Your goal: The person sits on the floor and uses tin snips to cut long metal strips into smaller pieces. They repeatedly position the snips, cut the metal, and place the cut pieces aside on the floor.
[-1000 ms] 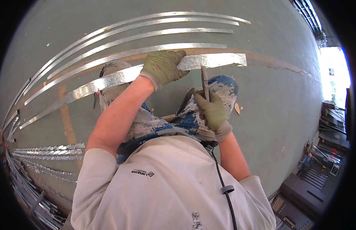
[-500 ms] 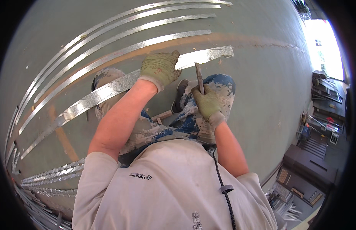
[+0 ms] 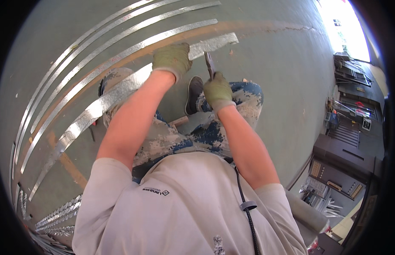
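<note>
My left hand (image 3: 172, 60), in a green work glove, is closed on a long shiny metal strip (image 3: 108, 101) near its far end. The strip lies slantwise across my left knee, and its other end runs down toward the floor at the left. My gloved right hand (image 3: 218, 91) is closed around a slim dark metal hand tool (image 3: 209, 63); its exact kind is hard to make out. The tool's tip points away from me, just below the strip's edge and right of my left hand. Whether it touches the strip I cannot tell.
Several more metal strips (image 3: 121, 55) lie side by side on the green floor (image 3: 282, 85) beyond my left hand. A small wooden block (image 3: 179, 122) sits between my legs. Bundled metal pieces (image 3: 59, 214) lie at lower left. Dark shelves and equipment (image 3: 346, 157) stand along the right.
The view has shifted, so the floor strips sit differently. Both hands keep their hold. The right hand and tool are closer to the left hand, and the tool tilts more to the left.
</note>
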A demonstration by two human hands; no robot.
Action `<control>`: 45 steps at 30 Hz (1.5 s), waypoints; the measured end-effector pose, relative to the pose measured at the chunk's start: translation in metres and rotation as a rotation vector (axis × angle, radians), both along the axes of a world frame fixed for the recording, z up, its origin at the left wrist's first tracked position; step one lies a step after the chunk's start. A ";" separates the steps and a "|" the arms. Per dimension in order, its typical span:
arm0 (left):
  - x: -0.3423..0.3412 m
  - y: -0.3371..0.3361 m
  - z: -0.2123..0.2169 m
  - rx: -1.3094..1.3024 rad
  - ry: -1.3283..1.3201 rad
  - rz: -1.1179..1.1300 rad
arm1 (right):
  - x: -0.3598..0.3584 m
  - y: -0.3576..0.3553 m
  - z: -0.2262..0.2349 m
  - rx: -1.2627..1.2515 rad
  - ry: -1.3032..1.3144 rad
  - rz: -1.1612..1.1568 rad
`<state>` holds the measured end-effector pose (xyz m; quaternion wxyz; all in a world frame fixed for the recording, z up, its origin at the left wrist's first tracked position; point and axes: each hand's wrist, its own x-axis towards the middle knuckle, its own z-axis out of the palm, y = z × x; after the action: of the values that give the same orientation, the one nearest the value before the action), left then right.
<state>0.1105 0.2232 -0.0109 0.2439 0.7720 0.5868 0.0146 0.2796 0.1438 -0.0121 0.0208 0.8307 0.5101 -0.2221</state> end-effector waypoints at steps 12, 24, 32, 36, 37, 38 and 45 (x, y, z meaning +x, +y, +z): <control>0.003 -0.001 -0.001 0.046 0.023 -0.019 | 0.000 -0.003 -0.006 0.070 -0.042 0.042; 0.006 -0.009 0.026 0.045 0.013 0.008 | 0.025 -0.020 -0.007 0.159 0.091 0.108; -0.001 -0.021 0.056 0.021 -0.181 0.016 | 0.040 -0.037 0.004 -0.050 0.807 -0.130; -0.001 -0.015 0.037 0.072 -0.306 0.073 | 0.042 -0.036 0.014 -0.021 0.880 -0.094; -0.003 -0.015 0.033 0.084 -0.322 0.078 | 0.042 -0.035 0.015 -0.014 0.888 -0.073; -0.004 -0.015 0.033 0.096 -0.338 0.081 | 0.042 -0.034 0.018 -0.012 0.871 -0.058; -0.002 -0.015 0.027 0.106 -0.361 0.112 | 0.051 -0.022 0.011 0.024 0.557 0.176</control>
<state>0.1089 0.2077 0.0164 0.3028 0.7348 0.5740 0.1972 0.3301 0.1222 -0.0013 -0.1107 0.6904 0.5690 -0.4329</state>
